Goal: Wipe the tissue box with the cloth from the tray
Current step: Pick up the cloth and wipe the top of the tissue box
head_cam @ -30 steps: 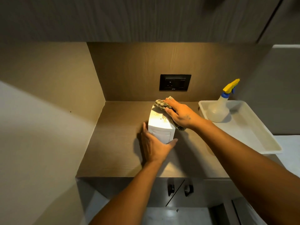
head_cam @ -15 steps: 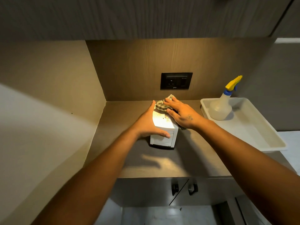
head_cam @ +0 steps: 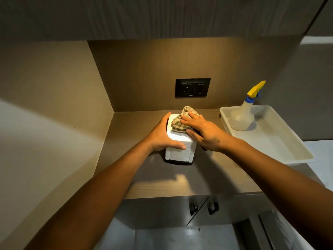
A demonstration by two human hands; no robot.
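A white tissue box (head_cam: 178,152) stands upright on the brown counter, near the middle. My left hand (head_cam: 162,136) wraps around its left side and front top edge, holding it steady. A crumpled checked cloth (head_cam: 180,123) lies on the box's top toward the back. My right hand (head_cam: 201,130) presses flat on the cloth, fingers spread over it and the thumb down the box's right side. The white tray (head_cam: 281,147) sits on the counter to the right.
A clear spray bottle (head_cam: 242,118) with a yellow and blue trigger stands in the tray's back left corner. A black wall socket (head_cam: 192,87) is on the back panel. Walls close the counter at left and back. Cabinet handles (head_cam: 203,207) hang below the front edge.
My left hand moved from the box's near end up to its left side and top edge. The box now stands closer to the back wall, and the cloth sits on its top.
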